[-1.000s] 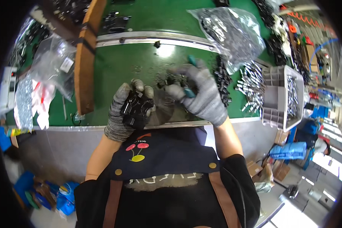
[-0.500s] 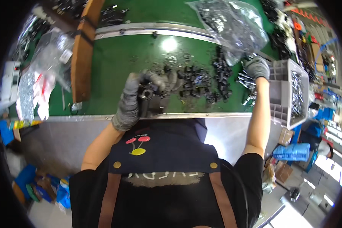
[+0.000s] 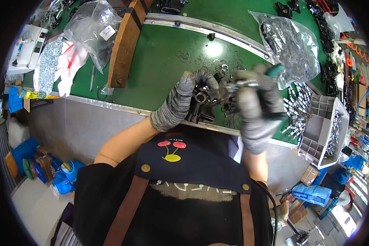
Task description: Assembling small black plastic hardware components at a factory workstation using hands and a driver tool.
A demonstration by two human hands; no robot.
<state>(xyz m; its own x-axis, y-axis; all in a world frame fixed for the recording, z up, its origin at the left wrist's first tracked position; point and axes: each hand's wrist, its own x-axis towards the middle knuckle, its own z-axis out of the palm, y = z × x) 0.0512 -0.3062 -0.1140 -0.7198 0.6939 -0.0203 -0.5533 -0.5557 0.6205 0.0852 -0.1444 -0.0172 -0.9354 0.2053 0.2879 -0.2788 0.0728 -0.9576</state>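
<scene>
My left hand [image 3: 177,102], in a grey knit glove, is closed around a black metal part with a round bore [image 3: 201,97] at the bench's near edge. Black metal pieces show just below that part; whether they belong to it, I cannot tell. Close by on the right is my right hand [image 3: 256,108], also gloved and smeared by motion. It grips a tool with dark green grips [image 3: 275,70] and a shiny metal end that points toward the left hand. Its exact kind is too blurred to tell. Small black parts lie partly hidden between and behind the hands.
Thin metal rings [image 3: 224,68] lie scattered beyond my hands. Shiny metal pins [image 3: 296,108] are heaped at right, beside a grey plastic crate [image 3: 315,141]. A clear bag of dark parts [image 3: 293,45] lies behind. A wooden beam [image 3: 123,49] stands at left.
My right hand has come from beside the metal pins at right to close by my left hand, now with the green-gripped tool. The left hand keeps its hold. The view has shifted.
</scene>
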